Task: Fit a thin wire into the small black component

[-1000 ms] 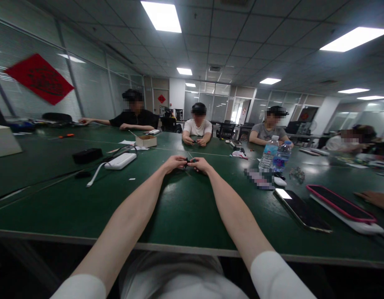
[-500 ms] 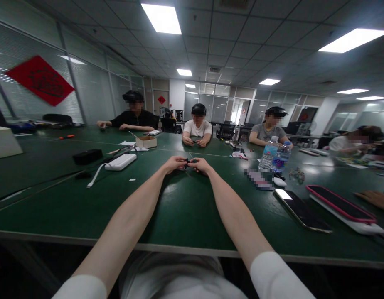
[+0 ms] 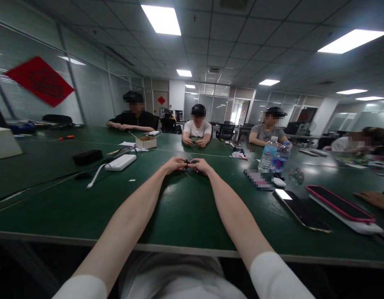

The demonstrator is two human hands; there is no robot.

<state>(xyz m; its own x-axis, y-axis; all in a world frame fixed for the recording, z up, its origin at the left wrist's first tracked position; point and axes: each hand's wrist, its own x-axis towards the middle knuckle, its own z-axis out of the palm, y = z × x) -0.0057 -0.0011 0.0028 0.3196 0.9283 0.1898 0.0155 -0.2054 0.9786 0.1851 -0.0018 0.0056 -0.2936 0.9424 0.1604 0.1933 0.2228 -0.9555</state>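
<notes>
My left hand [image 3: 176,164] and my right hand [image 3: 200,165] meet over the middle of the green table [image 3: 185,216], both with fingers closed. Between their fingertips is a small dark object [image 3: 187,163], which both hands grip from opposite sides. It is too small and too covered by the fingers to name its kind. Both forearms reach forward across the table's front edge.
Left of my hands lie a white power bank [image 3: 121,162] with a cable, a black box [image 3: 87,156] and an open carton [image 3: 146,142]. To the right are two water bottles [image 3: 268,153], a phone [image 3: 301,209] and a pink-cased phone [image 3: 340,203]. Several people sit around the table.
My hands stay in nearly the same place, with the dark object turned slightly between the fingertips. Across the table at left, a person in black has drawn one hand in toward the other.
</notes>
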